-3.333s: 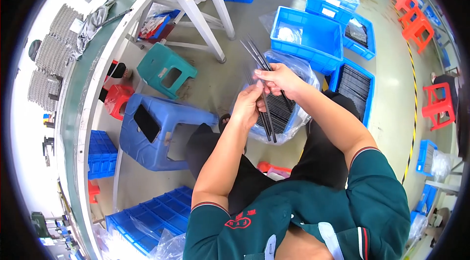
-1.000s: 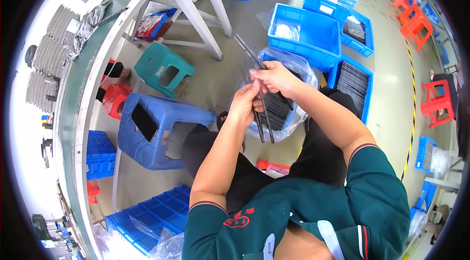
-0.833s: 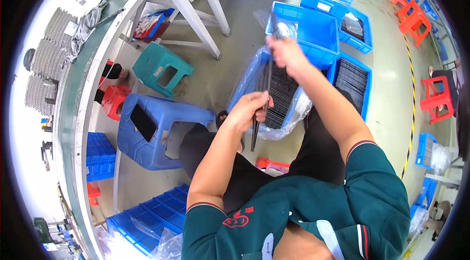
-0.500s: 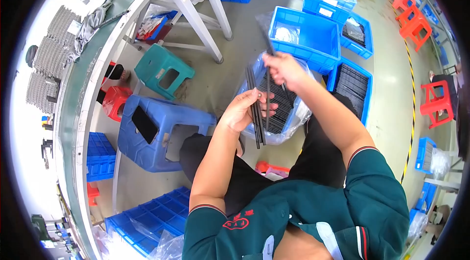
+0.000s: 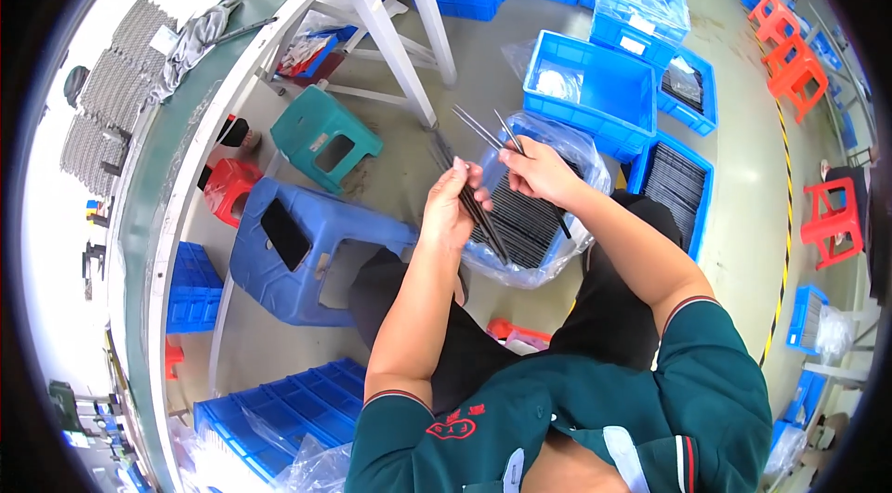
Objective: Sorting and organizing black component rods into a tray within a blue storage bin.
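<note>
My left hand (image 5: 453,205) is closed round a small bunch of thin black strips (image 5: 489,231), which slant across the near left side of a lined bin. Beside it, my right hand (image 5: 537,168) pinches a few more long dark strips that fan out past the fingers toward the far left. Under both hands stands the blue bin with a clear plastic liner (image 5: 595,158), holding many black strips (image 5: 525,223) lying side by side. The far ends of the strips in my left hand are blurred.
Just beyond the bin is a blue crate (image 5: 595,75) with a clear bag inside. A crate of dark strips (image 5: 674,182) stands at its right. On the left are a blue stool (image 5: 325,223) bearing a black phone (image 5: 284,235), a green stool (image 5: 325,135) and a long workbench (image 5: 177,158).
My right hand has come down nearer my left, and its strips now point to the far left. The strips in my left hand have tilted. The whole view has shifted slightly.
</note>
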`<control>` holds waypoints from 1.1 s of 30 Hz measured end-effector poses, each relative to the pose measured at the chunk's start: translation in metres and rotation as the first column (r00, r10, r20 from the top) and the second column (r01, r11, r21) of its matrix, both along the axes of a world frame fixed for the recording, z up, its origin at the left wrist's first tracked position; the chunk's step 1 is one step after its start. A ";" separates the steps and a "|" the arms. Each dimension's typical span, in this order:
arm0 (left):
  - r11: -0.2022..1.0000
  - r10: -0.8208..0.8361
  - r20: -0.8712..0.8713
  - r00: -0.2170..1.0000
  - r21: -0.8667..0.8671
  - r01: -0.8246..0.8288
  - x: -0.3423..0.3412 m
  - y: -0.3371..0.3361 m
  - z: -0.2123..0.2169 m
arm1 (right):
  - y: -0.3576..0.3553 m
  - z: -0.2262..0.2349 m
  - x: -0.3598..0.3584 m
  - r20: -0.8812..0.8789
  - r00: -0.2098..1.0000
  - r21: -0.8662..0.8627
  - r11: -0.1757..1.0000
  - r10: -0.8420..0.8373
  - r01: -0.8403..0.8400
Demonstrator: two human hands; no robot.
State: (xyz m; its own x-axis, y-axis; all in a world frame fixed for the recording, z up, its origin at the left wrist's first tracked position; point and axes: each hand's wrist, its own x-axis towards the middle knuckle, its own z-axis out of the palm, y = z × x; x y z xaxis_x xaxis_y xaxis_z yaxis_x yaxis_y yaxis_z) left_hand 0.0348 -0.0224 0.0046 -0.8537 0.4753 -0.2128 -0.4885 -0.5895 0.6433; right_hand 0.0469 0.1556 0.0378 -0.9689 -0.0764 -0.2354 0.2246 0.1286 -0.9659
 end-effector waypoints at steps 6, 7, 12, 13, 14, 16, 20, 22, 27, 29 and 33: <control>0.957 0.274 0.106 0.956 0.064 -0.281 -0.017 -0.010 0.003 | -0.002 0.016 0.022 0.083 0.979 -0.111 0.978 0.187 -0.177; 0.950 0.287 0.105 0.952 0.093 -0.297 -0.017 -0.008 0.006 | 0.000 0.014 0.023 0.082 0.975 -0.131 0.972 0.206 -0.194; 0.957 0.258 0.074 0.963 0.118 -0.265 -0.015 -0.002 0.006 | 0.001 0.010 0.026 0.138 0.968 -0.076 0.977 0.209 -0.200; 0.957 0.253 0.063 0.965 0.132 -0.259 -0.015 -0.001 0.004 | 0.000 0.010 0.026 0.146 0.965 -0.071 0.975 0.217 -0.209; 0.956 0.247 0.053 0.967 0.147 -0.253 -0.014 0.001 0.003 | 0.000 0.010 0.026 0.154 0.962 -0.066 0.974 0.225 -0.218; 0.966 0.227 0.041 0.973 0.119 -0.231 -0.013 0.005 0.003 | 0.000 0.009 0.026 0.156 0.966 -0.086 0.977 0.204 -0.193; 0.970 0.241 0.023 0.970 0.013 -0.241 -0.009 0.014 0.006 | -0.001 0.005 0.026 0.192 0.971 -0.150 0.982 0.146 -0.118; 0.968 0.248 -0.018 0.968 -0.029 -0.249 -0.011 0.014 0.007 | -0.005 0.003 0.026 0.210 0.966 -0.228 0.969 0.148 -0.099; 0.942 0.187 -0.126 0.974 -0.258 -0.214 0.008 0.038 0.004 | -0.008 0.006 0.010 0.152 0.979 -0.392 0.917 0.136 -0.067; 0.972 0.189 -0.071 0.979 -0.128 -0.196 0.006 0.036 0.000 | -0.018 0.009 0.011 0.163 0.984 -0.229 0.973 0.074 -0.035; 0.970 0.222 0.052 0.974 -0.116 -0.215 -0.003 0.022 -0.001 | -0.005 0.009 0.007 0.022 0.999 0.129 0.991 -0.036 0.033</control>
